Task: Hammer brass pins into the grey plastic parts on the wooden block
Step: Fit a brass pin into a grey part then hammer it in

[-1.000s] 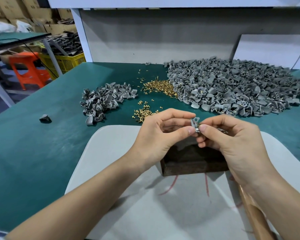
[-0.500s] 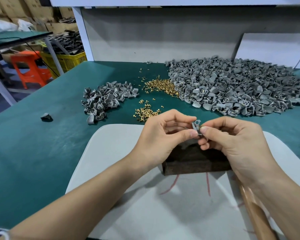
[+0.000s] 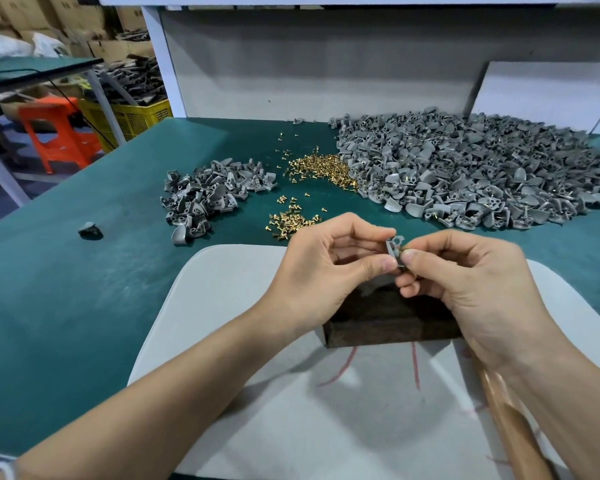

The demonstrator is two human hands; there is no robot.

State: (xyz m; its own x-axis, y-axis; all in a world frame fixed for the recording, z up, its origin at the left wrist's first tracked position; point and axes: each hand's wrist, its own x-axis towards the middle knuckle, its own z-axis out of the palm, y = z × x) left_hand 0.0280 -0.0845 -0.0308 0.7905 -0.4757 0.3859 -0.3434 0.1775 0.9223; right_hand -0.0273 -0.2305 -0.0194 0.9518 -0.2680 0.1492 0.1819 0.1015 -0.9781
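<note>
Both your left hand (image 3: 329, 268) and right hand (image 3: 465, 282) pinch one grey part (image 3: 394, 248), held upright between your fingertips (image 3: 386, 263); the wooden block (image 3: 388, 322) lies directly below them, equally near either hand.

matt grey plastic part (image 3: 394, 249), dark rough wooden block (image 3: 388, 322)

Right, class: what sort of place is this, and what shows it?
Probably a small factory assembly bench: a big heap of grey plastic parts, loose brass pins, and cardboard boxes stacked behind.

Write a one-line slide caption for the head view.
Left hand and right hand pinch a grey plastic part above the wooden block.
</note>
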